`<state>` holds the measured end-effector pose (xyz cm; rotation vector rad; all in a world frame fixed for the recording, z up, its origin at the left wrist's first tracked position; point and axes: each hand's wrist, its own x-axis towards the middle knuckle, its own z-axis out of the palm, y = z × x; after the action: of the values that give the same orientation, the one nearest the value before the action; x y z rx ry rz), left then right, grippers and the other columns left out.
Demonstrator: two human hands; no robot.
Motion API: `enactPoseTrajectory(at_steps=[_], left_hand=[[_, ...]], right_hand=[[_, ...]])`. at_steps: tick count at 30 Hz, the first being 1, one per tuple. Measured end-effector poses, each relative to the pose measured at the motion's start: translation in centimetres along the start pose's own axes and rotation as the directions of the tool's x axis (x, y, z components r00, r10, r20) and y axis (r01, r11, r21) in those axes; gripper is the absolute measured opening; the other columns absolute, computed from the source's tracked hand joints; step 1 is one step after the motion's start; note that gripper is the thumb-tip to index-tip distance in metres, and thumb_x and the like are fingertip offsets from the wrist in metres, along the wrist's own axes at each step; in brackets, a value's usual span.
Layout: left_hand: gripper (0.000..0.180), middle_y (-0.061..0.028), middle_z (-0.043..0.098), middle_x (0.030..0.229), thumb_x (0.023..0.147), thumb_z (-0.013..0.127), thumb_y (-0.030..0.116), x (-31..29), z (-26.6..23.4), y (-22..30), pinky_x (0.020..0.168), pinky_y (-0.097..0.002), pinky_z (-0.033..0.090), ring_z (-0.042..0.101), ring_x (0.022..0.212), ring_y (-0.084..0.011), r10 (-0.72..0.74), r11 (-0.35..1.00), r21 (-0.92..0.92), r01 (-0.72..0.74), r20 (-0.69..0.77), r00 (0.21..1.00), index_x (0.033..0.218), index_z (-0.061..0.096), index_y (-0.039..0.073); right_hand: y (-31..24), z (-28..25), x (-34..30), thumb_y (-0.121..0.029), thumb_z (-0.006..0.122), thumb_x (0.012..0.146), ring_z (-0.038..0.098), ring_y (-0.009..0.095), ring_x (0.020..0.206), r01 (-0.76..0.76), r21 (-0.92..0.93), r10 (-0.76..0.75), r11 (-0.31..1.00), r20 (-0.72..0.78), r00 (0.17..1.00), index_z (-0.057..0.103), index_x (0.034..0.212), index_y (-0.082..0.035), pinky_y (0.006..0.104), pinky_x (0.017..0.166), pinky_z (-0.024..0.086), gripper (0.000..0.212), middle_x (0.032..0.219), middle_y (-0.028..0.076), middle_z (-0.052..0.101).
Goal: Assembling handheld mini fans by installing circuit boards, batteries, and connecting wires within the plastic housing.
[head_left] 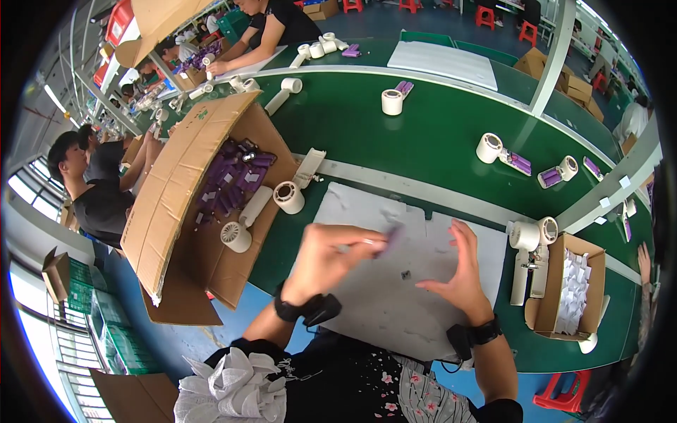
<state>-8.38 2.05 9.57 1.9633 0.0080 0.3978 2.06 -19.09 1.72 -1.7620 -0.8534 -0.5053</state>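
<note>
My left hand (331, 259) is closed, pinching a small purple battery (392, 240) that motion blurs. It hovers over a pale grey mat (367, 310) on the green bench. My right hand (462, 278) is open above the mat's right part, thumb and fingers apart with nothing between them. A small dark square piece (405, 275) lies on the mat between my hands. Left of the mat, a tilted cardboard box (187, 183) holds many purple batteries (233, 176) and a white handheld fan body (236, 236). Another white fan body (289, 197) rests by the box's edge.
On the right stand white fan bodies (524, 236) and a small carton (532, 321) of folded white papers (575, 292). Across a metal rail, a green conveyor belt (437, 141) carries fan parts with purple batteries. Co-workers sit to the left (99, 190) and beyond the belt (282, 28).
</note>
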Motion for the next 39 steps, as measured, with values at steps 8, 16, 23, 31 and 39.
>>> enactPoseTrajectory(at_steps=[8,16,23,31,39], left_hand=[[0.013,-0.0096,0.073,0.085,0.085,0.07,0.004,3.0,5.7,-1.8,0.067,-0.0243,0.054,0.067,0.073,-0.0119,-0.088,0.982,-0.13,0.135,0.315,0.945,0.097,0.073,-0.001],[0.016,-0.0082,0.072,0.091,0.087,0.068,0.003,2.1,6.1,-3.6,0.073,-0.0259,0.054,0.066,0.081,-0.0119,-0.11,0.942,-0.279,0.187,0.27,0.957,0.102,0.071,0.0],[0.053,-0.0153,0.061,0.12,0.076,0.078,0.017,3.3,0.2,-5.5,0.09,-0.0394,0.049,0.059,0.107,-0.0317,0.089,0.899,0.433,-0.064,-0.037,0.995,0.124,0.059,0.007],[0.062,-0.0197,0.059,0.12,0.074,0.077,0.027,3.0,-8.6,-10.4,0.096,-0.0407,0.044,0.055,0.111,-0.0358,-0.289,0.279,0.778,0.563,-0.491,0.822,0.13,0.054,0.012],[0.056,-0.0114,0.062,0.117,0.072,0.071,-0.004,3.7,-9.9,-10.1,0.093,-0.0305,0.045,0.059,0.104,-0.0223,-0.256,0.928,0.214,0.304,-0.227,0.94,0.125,0.058,0.011]], right_hand=[[2.8,-2.0,-1.8,-0.006,0.078,0.067,0.064,0.022,0.081,-0.215,0.034,0.16,0.976,0.553,0.817,0.055,0.119,-0.002,0.03,0.073,0.052,0.057,0.099,0.012,0.066],[1.0,-1.0,-1.4,-0.004,0.073,0.074,0.06,0.018,0.073,-0.343,0.219,0.179,0.914,0.541,0.822,0.057,0.114,-0.004,0.0288,0.065,0.05,0.043,0.092,0.012,0.064],[2.1,-1.2,-1.9,-0.003,0.07,0.077,0.058,0.02,0.07,-0.433,0.191,0.302,0.881,0.477,0.825,0.056,0.105,-0.003,0.0288,0.066,0.049,0.031,0.084,0.011,0.062],[1.5,-0.9,-1.8,-0.004,0.066,0.083,0.046,0.01,0.066,-0.482,0.209,0.366,0.851,0.424,0.828,0.053,0.095,-0.002,0.0236,0.061,0.042,0.018,0.077,0.003,0.055],[2.5,-0.9,-2.0,-0.008,0.066,0.085,0.05,0.009,0.067,-0.675,0.451,0.597,0.584,0.324,0.734,0.048,0.098,-0.005,0.024,0.061,0.042,0.023,0.083,0.004,0.058]])
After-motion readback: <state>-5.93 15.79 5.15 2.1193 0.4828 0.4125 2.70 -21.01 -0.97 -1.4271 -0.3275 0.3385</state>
